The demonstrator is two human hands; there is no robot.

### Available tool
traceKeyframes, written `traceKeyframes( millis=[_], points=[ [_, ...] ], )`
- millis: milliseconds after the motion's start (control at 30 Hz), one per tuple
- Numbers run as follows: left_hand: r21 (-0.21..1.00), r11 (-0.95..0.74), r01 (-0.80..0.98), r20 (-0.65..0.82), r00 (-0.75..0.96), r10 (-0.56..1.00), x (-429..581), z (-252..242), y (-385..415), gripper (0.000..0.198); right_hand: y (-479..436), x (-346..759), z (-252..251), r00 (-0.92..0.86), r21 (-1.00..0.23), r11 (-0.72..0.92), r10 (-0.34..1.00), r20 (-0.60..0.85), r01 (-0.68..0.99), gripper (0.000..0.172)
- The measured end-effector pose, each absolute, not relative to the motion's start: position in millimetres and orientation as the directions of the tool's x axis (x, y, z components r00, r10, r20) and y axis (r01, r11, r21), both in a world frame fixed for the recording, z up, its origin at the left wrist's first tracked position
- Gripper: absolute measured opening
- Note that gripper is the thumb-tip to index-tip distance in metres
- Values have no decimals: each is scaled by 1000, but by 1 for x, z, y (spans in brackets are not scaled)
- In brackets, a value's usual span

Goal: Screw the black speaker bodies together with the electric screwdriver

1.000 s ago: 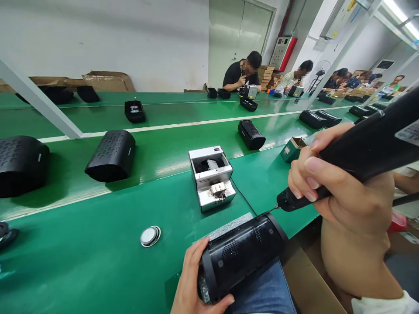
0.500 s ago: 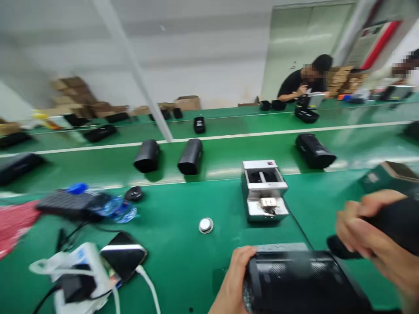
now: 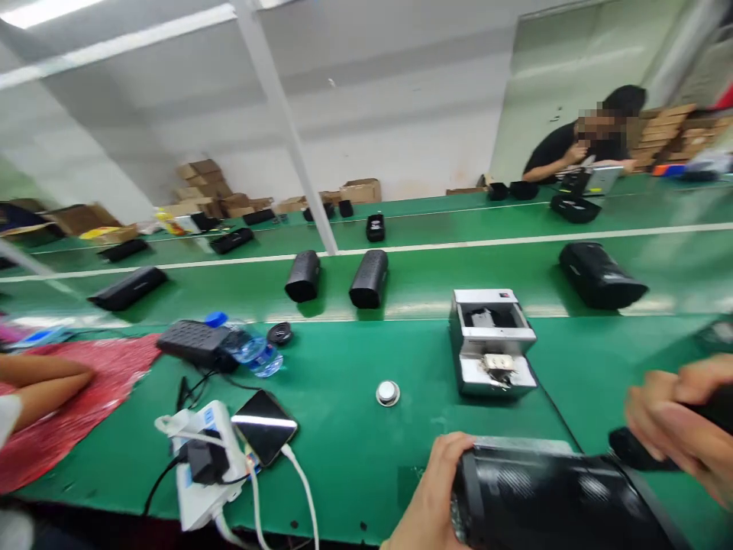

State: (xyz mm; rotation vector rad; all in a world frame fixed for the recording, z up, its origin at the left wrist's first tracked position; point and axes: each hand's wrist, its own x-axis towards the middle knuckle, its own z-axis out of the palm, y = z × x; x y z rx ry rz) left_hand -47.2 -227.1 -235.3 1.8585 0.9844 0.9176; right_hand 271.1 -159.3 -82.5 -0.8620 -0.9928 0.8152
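My left hand [image 3: 432,489] is closed around the left end of a black speaker [image 3: 532,489], which lies lengthwise at the bottom edge with a glossy, textured surface. At the right edge, my right hand [image 3: 681,416] is wrapped round a black object [image 3: 715,409]; the frame cuts it off and its kind is unclear. Below that fist juts a dark rounded part [image 3: 638,449], close to the speaker's far right corner. Behind the speaker stands a silver and grey box-shaped machine [image 3: 495,374] with a cord. A small round silver piece [image 3: 388,393] lies left of the machine.
On the left are a white power strip [image 3: 200,489], a phone [image 3: 264,426] on a white cable, a water bottle [image 3: 257,355] and red wrap [image 3: 108,389] under another person's arm. Black speakers [image 3: 369,279] stand on the green line beyond; a co-worker [image 3: 589,141] sits across.
The view has swung left, so the bench things now appear farther right. Another person's arm has come into view at left. Both hands keep their holds.
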Motion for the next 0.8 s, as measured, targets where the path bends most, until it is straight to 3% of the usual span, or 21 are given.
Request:
traceKeyframes(
  millis=[133,300,533,667,800],
  points=[
    [904,-365,221,258,399,880,-55,-226,-233,125,-167,253,-37,127,-908,408,910,395,-93,25],
    [878,-423,222,308,414,857,-56,-225,-234,115,-172,240,-2,117,-861,508,856,504,-5,17],
    [856,-456,243,340,400,851,-57,-227,-234,111,-153,196,32,349,-689,725,650,675,-16,23],
    [857,-455,243,339,400,852,-56,-226,-235,110,-124,168,26,340,-692,721,648,682,14,19],
    [863,-442,245,326,400,857,-55,-226,-235,110,-106,159,19,362,-767,640,703,612,54,25]
  ],
)
